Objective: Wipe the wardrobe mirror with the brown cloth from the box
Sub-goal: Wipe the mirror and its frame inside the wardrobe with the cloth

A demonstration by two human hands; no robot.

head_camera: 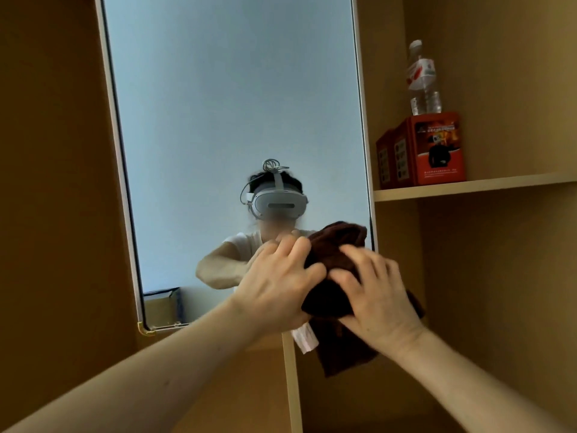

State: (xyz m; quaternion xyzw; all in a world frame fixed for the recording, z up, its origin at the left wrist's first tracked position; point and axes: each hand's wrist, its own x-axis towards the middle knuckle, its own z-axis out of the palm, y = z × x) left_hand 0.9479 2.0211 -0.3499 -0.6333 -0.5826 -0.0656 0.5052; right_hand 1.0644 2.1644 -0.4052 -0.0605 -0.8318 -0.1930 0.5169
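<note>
The tall wardrobe mirror has a pale metal frame and fills the upper middle of the head view. The brown cloth, bunched up, is held against the mirror's lower right corner and overlaps its right frame. My left hand grips the cloth's left side, fingers curled over it. My right hand lies on the cloth from the right with fingers spread and bent over it. A white tag hangs from the cloth below my left hand. The mirror's lower right part is hidden by hands and cloth.
Wooden wardrobe panels surround the mirror. A shelf to the right carries red boxes with a clear water bottle on top. A vertical wooden divider edge runs down below the cloth. A cardboard box shows reflected at the mirror's bottom left.
</note>
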